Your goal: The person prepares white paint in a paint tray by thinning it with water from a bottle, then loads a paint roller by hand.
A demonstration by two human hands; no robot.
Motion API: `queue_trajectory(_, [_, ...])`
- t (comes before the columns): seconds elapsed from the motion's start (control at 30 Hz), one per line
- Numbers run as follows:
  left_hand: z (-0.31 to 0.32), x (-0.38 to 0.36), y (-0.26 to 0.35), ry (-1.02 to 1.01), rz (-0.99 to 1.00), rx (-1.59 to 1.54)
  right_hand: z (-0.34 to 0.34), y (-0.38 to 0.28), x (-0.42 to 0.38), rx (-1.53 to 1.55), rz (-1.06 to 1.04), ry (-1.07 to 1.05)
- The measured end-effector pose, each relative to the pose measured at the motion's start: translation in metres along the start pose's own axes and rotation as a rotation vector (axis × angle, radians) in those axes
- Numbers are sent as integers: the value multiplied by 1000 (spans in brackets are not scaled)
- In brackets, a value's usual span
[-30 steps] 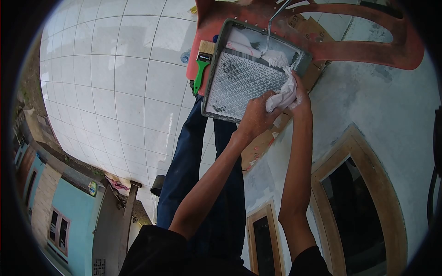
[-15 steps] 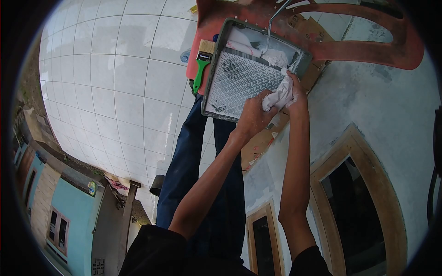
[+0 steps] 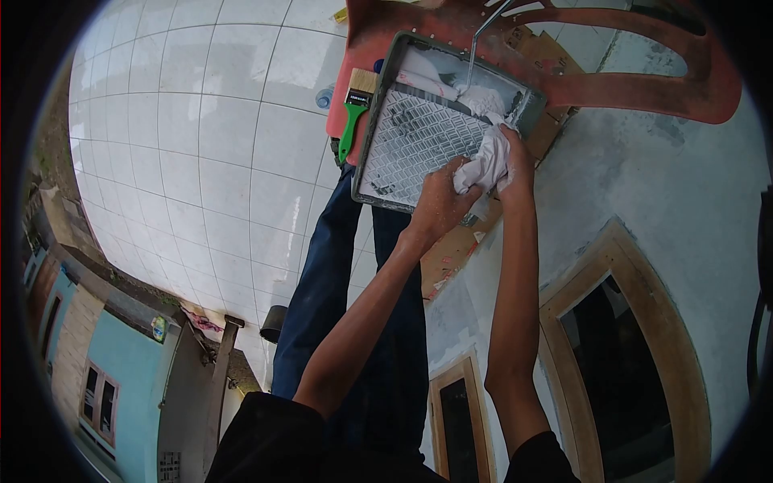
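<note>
A crumpled white cloth [image 3: 486,163], perhaps a thin bag, is bunched between my two hands over the near right edge of the paint tray [image 3: 372,121]. My left hand [image 3: 441,197] grips its lower left part, fingers closed. On its right side, my right hand [image 3: 518,163] is wrapped around it, with the thumb near its upper end. White paint coats the tray's ribbed slope. In the deep end lies a paint roller [image 3: 483,100], its wire handle rising past the far rim. A whitish piece with pink marks [image 3: 420,76] lies beside the roller.
The tray rests on a red plastic chair [image 3: 342,97]. A green-handled paintbrush [image 3: 351,121] lies left of the tray. Cardboard [image 3: 451,256] covers floor along the wall [image 3: 636,177]. Wood-framed windows [image 3: 555,322] are at right; white tiles [image 3: 209,129] at left.
Both hands and the white cloth have shifted slightly left, and the cloth looks a little more spread between them. The tray, roller and brush stay put.
</note>
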State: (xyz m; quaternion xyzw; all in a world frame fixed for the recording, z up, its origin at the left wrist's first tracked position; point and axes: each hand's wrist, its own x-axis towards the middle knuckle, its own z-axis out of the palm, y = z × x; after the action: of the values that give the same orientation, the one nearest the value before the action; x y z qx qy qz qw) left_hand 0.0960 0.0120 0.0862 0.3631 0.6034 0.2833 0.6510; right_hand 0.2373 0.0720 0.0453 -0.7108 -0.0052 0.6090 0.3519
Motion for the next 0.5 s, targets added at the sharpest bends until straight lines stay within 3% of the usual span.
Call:
queue_trajectory(0.2, [1,-1,-3,-8,-11,-28,-1,6,2,-135,-142,45])
queue_trajectory(0.5, [0,0,-4,-6,9,-16,5,-1,-6,-187,-133,34])
